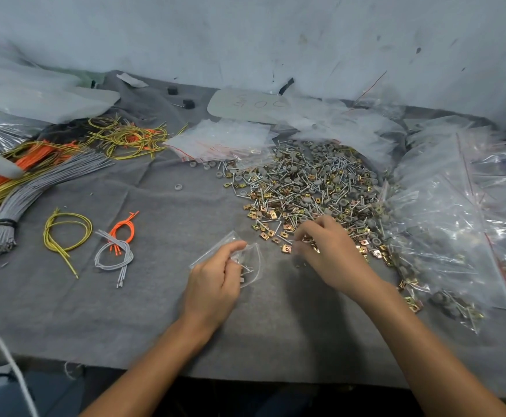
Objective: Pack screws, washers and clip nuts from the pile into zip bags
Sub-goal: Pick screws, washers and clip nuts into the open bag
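1. A bench (143, 311) draped in fuzzy grey felt meets a scuffed pale wall (245, 40).
2. Crinkled clear filled bags (456, 224) are heaped along its right edge.
3. The pile (303, 188) of slim silver screws, round grey washers and square brass clip nuts spreads right of centre.
4. The left grip (212, 284) is clamped on a small clear zip bag (253, 266), mid-bench toward the front.
5. The right grip (327, 251) curls into the pile's near edge; blur hides whether it holds anything.
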The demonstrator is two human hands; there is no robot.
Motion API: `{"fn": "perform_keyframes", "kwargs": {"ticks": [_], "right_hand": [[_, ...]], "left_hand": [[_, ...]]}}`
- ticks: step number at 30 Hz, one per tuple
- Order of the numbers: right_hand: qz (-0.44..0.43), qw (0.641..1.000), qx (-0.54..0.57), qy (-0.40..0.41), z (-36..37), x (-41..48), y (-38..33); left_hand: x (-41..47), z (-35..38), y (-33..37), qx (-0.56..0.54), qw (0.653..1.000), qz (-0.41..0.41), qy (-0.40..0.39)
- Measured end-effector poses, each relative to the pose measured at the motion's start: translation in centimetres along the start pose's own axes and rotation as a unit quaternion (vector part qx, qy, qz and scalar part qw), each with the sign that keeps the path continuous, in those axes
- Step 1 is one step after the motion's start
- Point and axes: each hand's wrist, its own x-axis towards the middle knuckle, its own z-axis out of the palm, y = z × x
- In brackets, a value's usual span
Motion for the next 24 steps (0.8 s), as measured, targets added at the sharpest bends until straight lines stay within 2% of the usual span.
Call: {"fn": "perform_keyframes", "kwargs": {"ticks": [2, 4, 11, 24], "right_hand": [[-0.014, 0.997, 0.079, -0.010, -0.1, -1.3, -1.8], [-0.044, 0.993, 0.109, -0.018, 0.3, -2.3, -3.8], [-0.130, 0.991, 0.042, -0.012, 2.4, -2.2, -7.1], [-0.128, 0.990, 0.010, -0.060, 2.3, -1.8, -7.3]], "left_hand": [[0.0, 0.0, 0.0, 0.001, 1.000, 0.002, 0.004], [0.1, 0.0, 0.0, 0.006, 1.000, 0.003, 0.002], [0.0, -0.2, 0.2, 0.014, 1.000, 0.011, -0.015], [0.0, -0.2, 0.2, 0.015, 1.000, 0.013, -0.006]]}}
